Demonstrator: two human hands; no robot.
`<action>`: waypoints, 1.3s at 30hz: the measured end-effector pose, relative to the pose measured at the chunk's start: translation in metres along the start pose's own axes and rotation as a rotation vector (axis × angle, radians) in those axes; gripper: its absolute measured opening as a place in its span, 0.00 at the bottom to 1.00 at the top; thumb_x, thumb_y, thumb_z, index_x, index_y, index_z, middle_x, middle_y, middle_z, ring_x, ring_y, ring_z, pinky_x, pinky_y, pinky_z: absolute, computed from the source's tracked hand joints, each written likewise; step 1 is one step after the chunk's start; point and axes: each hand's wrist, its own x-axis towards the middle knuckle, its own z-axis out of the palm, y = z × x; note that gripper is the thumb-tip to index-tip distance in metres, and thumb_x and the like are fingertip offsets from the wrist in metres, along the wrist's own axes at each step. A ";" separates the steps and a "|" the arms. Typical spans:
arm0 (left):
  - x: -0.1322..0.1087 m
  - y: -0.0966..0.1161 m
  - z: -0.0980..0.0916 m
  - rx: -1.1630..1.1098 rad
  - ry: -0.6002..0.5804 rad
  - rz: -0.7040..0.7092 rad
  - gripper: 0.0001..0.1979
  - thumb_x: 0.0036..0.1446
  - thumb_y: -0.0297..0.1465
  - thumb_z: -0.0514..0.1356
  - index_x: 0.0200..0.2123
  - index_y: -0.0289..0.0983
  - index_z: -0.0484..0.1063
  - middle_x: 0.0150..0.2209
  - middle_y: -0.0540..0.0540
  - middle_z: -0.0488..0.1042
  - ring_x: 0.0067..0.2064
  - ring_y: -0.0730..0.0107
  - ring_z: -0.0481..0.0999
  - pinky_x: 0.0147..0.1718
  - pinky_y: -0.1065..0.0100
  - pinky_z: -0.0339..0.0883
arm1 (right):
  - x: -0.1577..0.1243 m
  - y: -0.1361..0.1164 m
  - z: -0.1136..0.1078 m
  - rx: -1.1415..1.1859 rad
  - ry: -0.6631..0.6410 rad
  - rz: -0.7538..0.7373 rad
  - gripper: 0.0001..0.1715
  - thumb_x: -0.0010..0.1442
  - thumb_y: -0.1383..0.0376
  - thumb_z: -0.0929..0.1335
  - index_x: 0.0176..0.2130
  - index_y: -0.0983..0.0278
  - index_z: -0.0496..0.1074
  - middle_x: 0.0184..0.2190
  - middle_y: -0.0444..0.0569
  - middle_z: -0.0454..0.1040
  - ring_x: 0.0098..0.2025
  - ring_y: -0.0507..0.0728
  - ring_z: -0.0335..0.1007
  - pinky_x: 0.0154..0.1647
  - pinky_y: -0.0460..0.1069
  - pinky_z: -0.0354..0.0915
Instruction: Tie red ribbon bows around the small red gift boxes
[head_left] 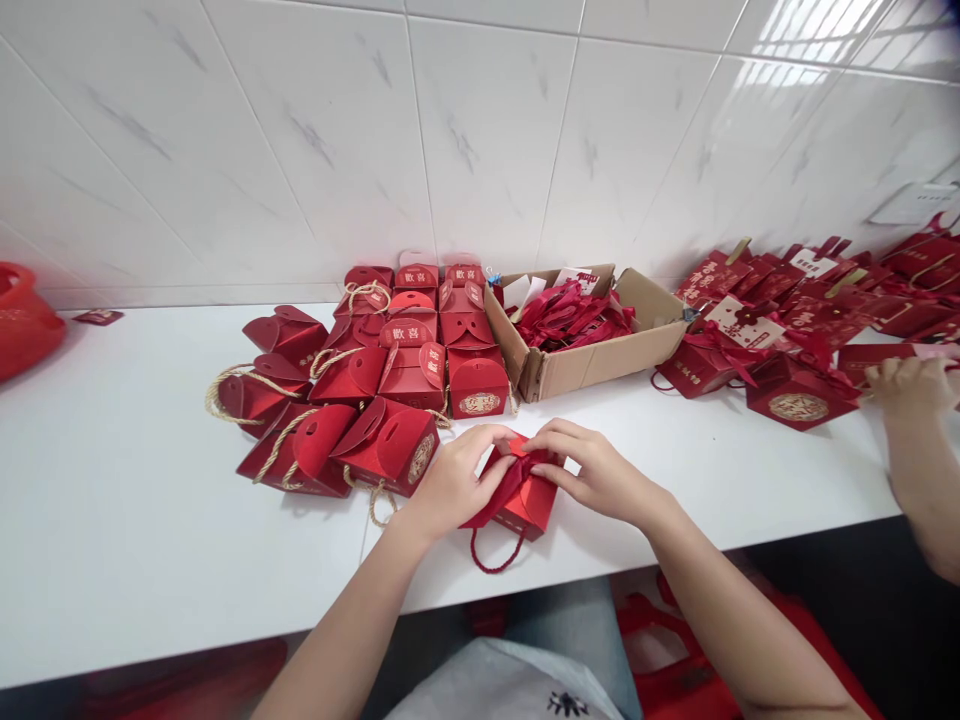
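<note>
Ribbon (508, 489) across a red box (538, 502) is pinched by left hand (456, 482) and right hand (604, 472), fingertips nearly closed.

Red box (537, 503), crimson ribbon (513, 482), brown carton (611, 367), grey-veined white tiles (315, 150).

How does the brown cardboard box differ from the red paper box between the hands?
The brown cardboard box outsizes the red paper box. The cardboard box stands open; the paper box looks closed. The paper box has a red cord handle; the cardboard box shows none. Both share the white table.
</note>
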 end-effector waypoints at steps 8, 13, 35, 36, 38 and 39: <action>0.000 -0.001 0.001 -0.054 0.012 -0.061 0.16 0.51 0.22 0.58 0.44 0.40 0.65 0.33 0.53 0.76 0.36 0.74 0.77 0.40 0.72 0.70 | 0.002 0.000 0.002 -0.108 -0.089 -0.071 0.15 0.57 0.75 0.62 0.42 0.63 0.71 0.33 0.47 0.67 0.34 0.52 0.64 0.35 0.47 0.63; 0.000 -0.004 0.000 -0.036 0.033 -0.081 0.16 0.50 0.21 0.59 0.43 0.40 0.67 0.31 0.54 0.75 0.34 0.75 0.75 0.38 0.73 0.68 | 0.003 0.002 0.003 -0.108 -0.150 -0.081 0.14 0.55 0.76 0.61 0.39 0.64 0.70 0.33 0.47 0.67 0.33 0.51 0.63 0.36 0.47 0.63; 0.016 -0.001 -0.019 0.034 -0.344 -0.014 0.05 0.57 0.26 0.54 0.33 0.40 0.69 0.36 0.49 0.71 0.42 0.66 0.69 0.45 0.65 0.63 | -0.007 0.009 -0.005 0.059 -0.025 0.041 0.05 0.58 0.64 0.68 0.35 0.63 0.69 0.35 0.47 0.67 0.36 0.52 0.65 0.40 0.49 0.66; 0.017 0.000 -0.019 0.054 -0.352 -0.007 0.06 0.58 0.26 0.54 0.34 0.40 0.70 0.35 0.49 0.71 0.42 0.66 0.70 0.45 0.65 0.63 | -0.007 0.009 -0.004 0.059 -0.027 0.028 0.06 0.58 0.63 0.69 0.35 0.63 0.71 0.36 0.48 0.68 0.38 0.52 0.66 0.43 0.50 0.66; 0.019 0.001 -0.021 0.085 -0.353 -0.008 0.06 0.58 0.27 0.54 0.34 0.40 0.71 0.34 0.49 0.71 0.41 0.66 0.70 0.43 0.65 0.63 | -0.006 0.010 -0.004 0.033 -0.018 0.015 0.07 0.57 0.60 0.69 0.35 0.62 0.74 0.38 0.49 0.69 0.41 0.54 0.66 0.46 0.52 0.65; 0.019 0.001 -0.021 0.090 -0.349 -0.015 0.06 0.58 0.28 0.54 0.33 0.40 0.71 0.34 0.49 0.70 0.41 0.66 0.70 0.42 0.66 0.64 | -0.006 0.011 -0.003 0.016 -0.009 0.015 0.08 0.57 0.59 0.69 0.35 0.61 0.75 0.38 0.49 0.70 0.41 0.54 0.67 0.47 0.53 0.65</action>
